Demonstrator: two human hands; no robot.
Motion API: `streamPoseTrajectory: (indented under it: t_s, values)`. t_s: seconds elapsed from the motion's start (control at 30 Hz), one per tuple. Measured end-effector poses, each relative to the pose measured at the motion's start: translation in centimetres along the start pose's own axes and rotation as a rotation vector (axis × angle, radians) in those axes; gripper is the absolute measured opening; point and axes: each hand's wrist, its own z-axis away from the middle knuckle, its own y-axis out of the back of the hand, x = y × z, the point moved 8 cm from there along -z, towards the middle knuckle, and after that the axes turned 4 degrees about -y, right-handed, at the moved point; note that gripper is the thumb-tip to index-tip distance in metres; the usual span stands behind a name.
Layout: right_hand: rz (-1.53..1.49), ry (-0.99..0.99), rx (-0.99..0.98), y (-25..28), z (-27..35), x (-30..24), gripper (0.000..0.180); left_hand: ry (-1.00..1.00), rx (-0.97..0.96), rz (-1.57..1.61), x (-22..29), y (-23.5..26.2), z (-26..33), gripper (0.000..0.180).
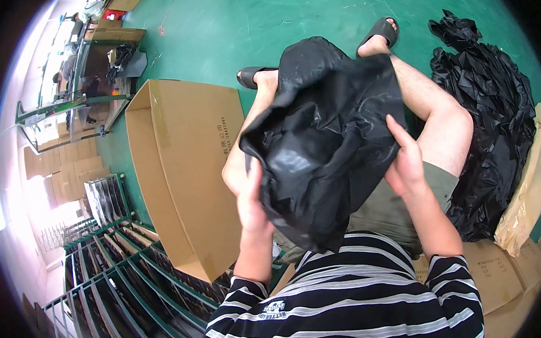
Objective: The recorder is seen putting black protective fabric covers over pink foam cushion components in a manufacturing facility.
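Note:
A crumpled piece of thin, shiny black fabric (pixel 320 147) is spread above my lap, between my bare knees. My left hand (pixel 255 198) grips its near left edge, thumb upward against the cloth and the fingers mostly behind it. On the opposite side my right hand (pixel 407 166) holds the right edge, its thumb lying along the front while the other fingers are tucked underneath. The fabric sags and folds between both hands, and its far part droops toward the floor between my feet.
A large open cardboard box (pixel 192 165) stands close on my left. To my right lies a big heap of black fabric (pixel 484 118) beside a yellowish plastic wrapping (pixel 526 186). More cartons (pixel 495 272) are at the lower right. Green metal racks (pixel 126 283) stand at the lower left.

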Motion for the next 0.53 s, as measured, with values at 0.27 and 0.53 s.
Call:
streamPoseTrajectory:
  t_s: [0.27,0.53]
  values:
    - [0.31,0.112,-0.204,-4.1,2.4,-2.1,0.08,-0.139,-0.205,-0.188,-0.2,5.9,-4.1,0.053]
    - [0.38,-0.358,-0.637,-3.3,5.9,1.9,0.063,-0.367,-0.529,-0.728,-1.0,-2.3,-1.6,0.093]
